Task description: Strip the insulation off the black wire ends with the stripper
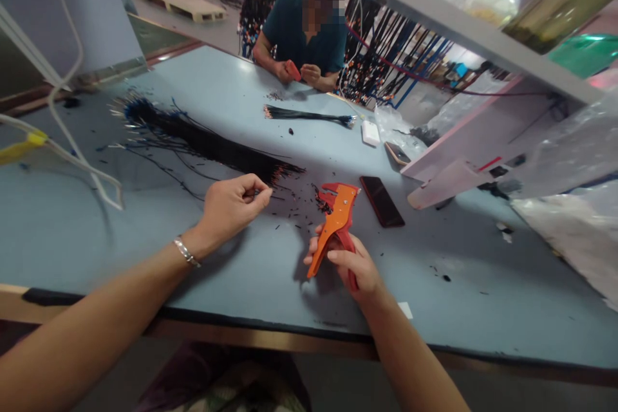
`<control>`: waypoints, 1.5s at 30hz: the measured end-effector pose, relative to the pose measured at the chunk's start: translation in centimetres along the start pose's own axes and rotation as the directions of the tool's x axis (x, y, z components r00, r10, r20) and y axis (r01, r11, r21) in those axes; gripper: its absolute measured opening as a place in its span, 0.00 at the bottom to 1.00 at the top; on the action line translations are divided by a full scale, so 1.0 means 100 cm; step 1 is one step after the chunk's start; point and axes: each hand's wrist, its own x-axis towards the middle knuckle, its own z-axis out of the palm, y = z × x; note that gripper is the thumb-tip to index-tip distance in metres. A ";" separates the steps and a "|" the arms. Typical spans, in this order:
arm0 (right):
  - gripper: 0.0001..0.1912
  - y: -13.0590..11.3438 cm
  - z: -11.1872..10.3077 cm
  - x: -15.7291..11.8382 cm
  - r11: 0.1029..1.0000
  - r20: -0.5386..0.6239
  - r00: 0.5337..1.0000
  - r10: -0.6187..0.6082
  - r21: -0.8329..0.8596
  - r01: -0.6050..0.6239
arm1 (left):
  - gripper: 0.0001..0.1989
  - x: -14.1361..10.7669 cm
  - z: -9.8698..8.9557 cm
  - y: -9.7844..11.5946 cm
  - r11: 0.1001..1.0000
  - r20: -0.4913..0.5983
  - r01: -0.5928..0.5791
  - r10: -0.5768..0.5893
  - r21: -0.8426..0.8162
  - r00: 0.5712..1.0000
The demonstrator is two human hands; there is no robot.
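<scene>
My right hand (350, 264) is wrapped round the handles of an orange and red wire stripper (338, 212), its jaws pointing away from me. Thumb and forefinger pressed together, my left hand (236, 206) hovers by the near end of a thick bundle of black wires (207, 145); whatever it pinches is too small to make out. The bundle runs from the upper left towards the middle of the table, with blue ends on the left and reddish ends on the right. Small black scraps (299, 212) lie between my left hand and the stripper.
A dark phone (381, 201) lies right of the stripper. Farther back are a thinner wire bundle (309, 116), a white box (370, 133) and another phone (397, 153). Across the table (270, 296) sits a person (294, 32) holding a red tool. A white cable hangs at left.
</scene>
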 end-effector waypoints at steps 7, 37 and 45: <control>0.19 0.000 0.000 0.000 1.000 0.018 1.000 -0.005 0.003 0.005 | 0.13 0.001 -0.007 0.003 0.993 0.010 0.010 -0.009 -0.114 1.000; 0.20 -0.001 0.013 0.000 0.980 0.255 0.957 0.139 0.100 -0.170 | 0.14 0.002 0.013 -0.015 0.975 0.163 -0.220 0.220 -0.013 0.962; 0.19 0.002 0.011 0.000 0.971 0.252 0.959 0.133 0.162 -0.177 | 0.13 0.001 0.013 -0.015 0.944 0.184 -0.320 0.329 -0.077 0.926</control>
